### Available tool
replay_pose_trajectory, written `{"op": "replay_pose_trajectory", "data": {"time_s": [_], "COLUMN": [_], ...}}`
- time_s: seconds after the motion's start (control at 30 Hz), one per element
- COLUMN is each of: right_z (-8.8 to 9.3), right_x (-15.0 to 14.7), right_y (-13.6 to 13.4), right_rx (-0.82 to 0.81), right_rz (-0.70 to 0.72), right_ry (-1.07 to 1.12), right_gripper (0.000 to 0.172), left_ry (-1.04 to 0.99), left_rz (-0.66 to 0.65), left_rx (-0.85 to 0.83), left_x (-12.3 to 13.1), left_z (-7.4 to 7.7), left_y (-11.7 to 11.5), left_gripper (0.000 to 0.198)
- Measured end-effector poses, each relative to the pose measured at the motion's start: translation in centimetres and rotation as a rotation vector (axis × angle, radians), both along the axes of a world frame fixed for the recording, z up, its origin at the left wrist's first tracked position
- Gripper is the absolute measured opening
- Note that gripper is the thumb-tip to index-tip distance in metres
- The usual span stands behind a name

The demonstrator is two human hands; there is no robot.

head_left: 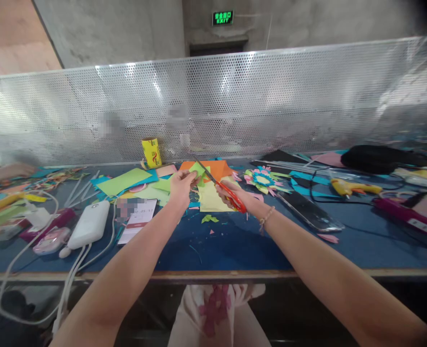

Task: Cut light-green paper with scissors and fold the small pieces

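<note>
Between the thumb and fingers of my left hand (pixel 181 185) is a small piece of green paper (pixel 200 169), held up above the table. My right hand (pixel 240 195) grips a pair of scissors (pixel 238 201) with red handles. Their dark blades point up and left, beside the green paper; whether they touch it I cannot tell. Under and behind my hands lie a sheet of orange paper (pixel 218 168) and a pale yellow sheet (pixel 213 202). A paper flower (pixel 263 178) in blue, pink and yellow rests just right of my right hand. Green scraps (pixel 209 219) lie nearer me.
A phone (pixel 139 221) with a lit screen and a white power bank (pixel 89 224) with cables lie left. A dark phone (pixel 310 212) and a yellow glue gun (pixel 355 187) lie right. A perforated metal screen (pixel 213 106) stands behind. Another person's hand (pixel 18 169) shows far left.
</note>
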State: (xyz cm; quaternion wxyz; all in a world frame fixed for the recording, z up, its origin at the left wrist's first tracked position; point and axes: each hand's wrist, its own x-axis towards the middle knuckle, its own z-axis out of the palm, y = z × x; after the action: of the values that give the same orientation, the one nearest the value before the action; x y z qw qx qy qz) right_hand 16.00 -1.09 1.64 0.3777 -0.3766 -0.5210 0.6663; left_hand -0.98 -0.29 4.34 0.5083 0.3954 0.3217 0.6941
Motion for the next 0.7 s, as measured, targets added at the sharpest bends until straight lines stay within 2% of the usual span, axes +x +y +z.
{"op": "replay_pose_trajectory", "data": {"time_s": [0.2, 0.4, 0.7], "right_z": [-0.55, -0.24, -0.08], "right_x": [0.31, 0.12, -0.03], "right_y": [0.53, -0.2, -0.28], "right_rx": [0.004, 0.081, 0.085], "right_rz": [0.067, 0.065, 0.045], "right_ry": [0.017, -0.004, -0.048], "right_gripper": [0.031, 0.028, 0.026], "left_ry": [-0.02, -0.001, 0.002], "left_rz": [0.007, 0.016, 0.009], "left_rx": [-0.013, -0.01, 0.002], "left_x": [-0.08, 0.0, 0.01], "left_z": [0.2, 0.2, 0.03], "left_y": [-0.08, -0.09, 0.0], "left_gripper": [0.02, 0.016, 0.018]}}
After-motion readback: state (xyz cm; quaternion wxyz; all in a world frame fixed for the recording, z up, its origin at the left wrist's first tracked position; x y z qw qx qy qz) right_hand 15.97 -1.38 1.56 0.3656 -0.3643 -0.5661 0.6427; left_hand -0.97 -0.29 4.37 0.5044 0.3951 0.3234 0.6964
